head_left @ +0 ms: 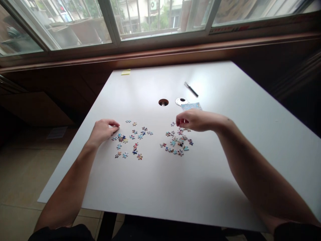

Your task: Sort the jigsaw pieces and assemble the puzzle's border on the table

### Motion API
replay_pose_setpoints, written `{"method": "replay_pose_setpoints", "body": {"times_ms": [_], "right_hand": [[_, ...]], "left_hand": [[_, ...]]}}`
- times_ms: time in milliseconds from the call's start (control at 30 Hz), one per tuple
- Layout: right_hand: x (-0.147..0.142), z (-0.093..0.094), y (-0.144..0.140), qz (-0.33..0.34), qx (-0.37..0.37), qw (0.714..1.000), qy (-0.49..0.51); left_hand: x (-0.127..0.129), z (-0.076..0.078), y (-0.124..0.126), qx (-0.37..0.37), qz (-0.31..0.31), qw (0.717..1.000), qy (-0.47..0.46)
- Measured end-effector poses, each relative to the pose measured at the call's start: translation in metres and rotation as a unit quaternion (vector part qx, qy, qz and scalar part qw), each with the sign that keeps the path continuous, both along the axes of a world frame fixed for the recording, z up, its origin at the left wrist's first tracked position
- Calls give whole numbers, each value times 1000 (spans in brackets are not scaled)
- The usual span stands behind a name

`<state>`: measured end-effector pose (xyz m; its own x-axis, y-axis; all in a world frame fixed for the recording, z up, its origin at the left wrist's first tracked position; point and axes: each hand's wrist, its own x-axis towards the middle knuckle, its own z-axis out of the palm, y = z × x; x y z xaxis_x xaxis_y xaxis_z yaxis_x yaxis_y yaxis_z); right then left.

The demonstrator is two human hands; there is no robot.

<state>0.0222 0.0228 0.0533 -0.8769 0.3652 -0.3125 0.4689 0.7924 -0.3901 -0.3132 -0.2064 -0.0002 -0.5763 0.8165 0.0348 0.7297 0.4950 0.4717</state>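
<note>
Daylight from the wide window [155,20] falls across a white bench [175,187], and it is bright enough for me to sort the small coloured puzzle pieces lying loose on it. They lie in two flat scatters: a left cluster [130,142] and a right cluster [177,140], spread apart, I judge, so each piece can be seen singly. My left hand [102,130] rests on the bench at the far left edge of its cluster, fingers curled with the tips pinched together; something small may be between them, but I cannot tell. My right hand [194,120] hovers over the far side of the right cluster, fingertips drawn together as if nipping a piece, though whether it holds one is hidden. Just beyond that hand a printed card [192,106] lies flat, beside a round cap [181,101] and the open cable hole [163,102]. Farther off are a pen [191,89] and a yellow sticky note [125,72].
</note>
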Motion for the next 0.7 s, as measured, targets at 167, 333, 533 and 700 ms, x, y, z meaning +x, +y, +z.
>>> {"method": "replay_pose_setpoints", "body": {"times_ms": [167, 333, 533, 700], "right_hand": [[2, -1, 2, 1, 0, 1000, -4], [1, -2, 2, -13, -6, 1000, 0], [-18, -8, -15, 18, -43, 996, 75], [-32, -19, -29, 49, -71, 990, 114]], "left_hand": [[-6, -3, -2, 13, -5, 1000, -14], [4, 2, 3, 95, -5, 994, -60], [41, 1, 15, 149, -89, 957, -232], [48, -8, 19, 114, -110, 947, -278]]}}
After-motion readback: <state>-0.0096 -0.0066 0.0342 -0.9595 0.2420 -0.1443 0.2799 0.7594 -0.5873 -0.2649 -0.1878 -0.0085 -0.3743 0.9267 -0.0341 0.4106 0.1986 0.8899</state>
